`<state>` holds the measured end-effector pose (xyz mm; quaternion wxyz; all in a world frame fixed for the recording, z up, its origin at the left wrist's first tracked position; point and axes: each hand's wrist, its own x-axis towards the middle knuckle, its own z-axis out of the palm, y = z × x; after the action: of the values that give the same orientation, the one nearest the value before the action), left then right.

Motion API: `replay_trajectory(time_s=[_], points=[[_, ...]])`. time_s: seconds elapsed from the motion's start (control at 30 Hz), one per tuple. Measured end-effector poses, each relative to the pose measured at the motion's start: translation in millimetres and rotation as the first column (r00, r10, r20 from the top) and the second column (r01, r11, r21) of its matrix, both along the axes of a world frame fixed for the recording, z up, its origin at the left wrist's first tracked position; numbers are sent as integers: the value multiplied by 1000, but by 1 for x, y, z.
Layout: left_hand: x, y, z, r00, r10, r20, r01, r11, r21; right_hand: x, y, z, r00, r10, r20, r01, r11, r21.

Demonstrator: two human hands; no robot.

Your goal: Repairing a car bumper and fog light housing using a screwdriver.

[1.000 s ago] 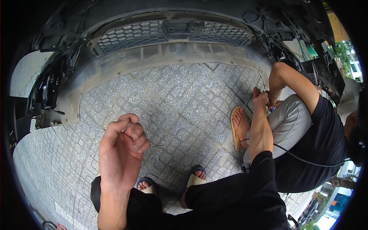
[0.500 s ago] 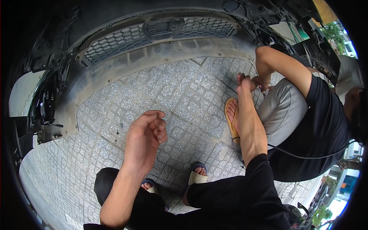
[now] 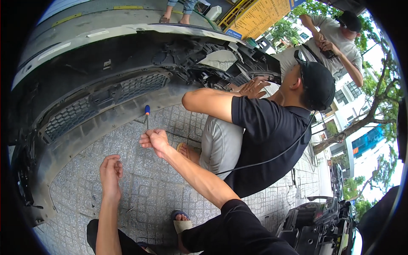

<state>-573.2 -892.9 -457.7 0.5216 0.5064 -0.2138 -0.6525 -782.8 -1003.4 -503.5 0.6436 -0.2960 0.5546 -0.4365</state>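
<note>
My right hand [image 3: 155, 141] is closed round the shaft end of a screwdriver [image 3: 147, 110], whose blue and orange handle points away from me toward the bumper. My left hand [image 3: 111, 175] hovers over the paving to the left, its fingers loosely curled and apart from the palm, with nothing seen in it. Beyond both hands stretches a large dark car bumper [image 3: 76, 70], its inner side toward me, with a honeycomb grille [image 3: 68, 121] low in it. To my right a co-worker in a black cap [image 3: 316, 83] crouches, one hand [image 3: 254, 88] at the bumper's right end.
A black cable [image 3: 272, 160] runs across the co-worker's back. Dark car parts [image 3: 318, 229] stand at the lower right. Another person [image 3: 335, 42] stands at the far right, holding a dark object. Bare feet and sandals [image 3: 174, 17] show beyond the bumper, near a yellow board [image 3: 259, 19].
The view has swung right and up. My right hand has come away from the co-worker's hands with the screwdriver; the co-worker's hand is now at the bumper. My left hand stays loosely curled.
</note>
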Motion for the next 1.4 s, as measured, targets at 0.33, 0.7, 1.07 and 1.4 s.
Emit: replay_trajectory(time_s=[0.33, 0.7, 1.07, 1.4], points=[[8, 5, 27, 582, -257, 772, 754, 525, -393, 14, 95, 151, 734, 649, -201, -610, 760, 224], [9, 11, 13, 717, -659, 225, 697, 676, -241, 30, 102, 157, 674, 383, -631, -602, 780, -170], [15, 7, 0, 926, -313, 213, 374, 843, -386, 58, 86, 143, 735, 383, -559, -625, 702, -341], [6, -7, 10, 983, -78, 168, 138, 912, -387, 49, 74, 101, 622, 232, -748, -731, 514, -449]])
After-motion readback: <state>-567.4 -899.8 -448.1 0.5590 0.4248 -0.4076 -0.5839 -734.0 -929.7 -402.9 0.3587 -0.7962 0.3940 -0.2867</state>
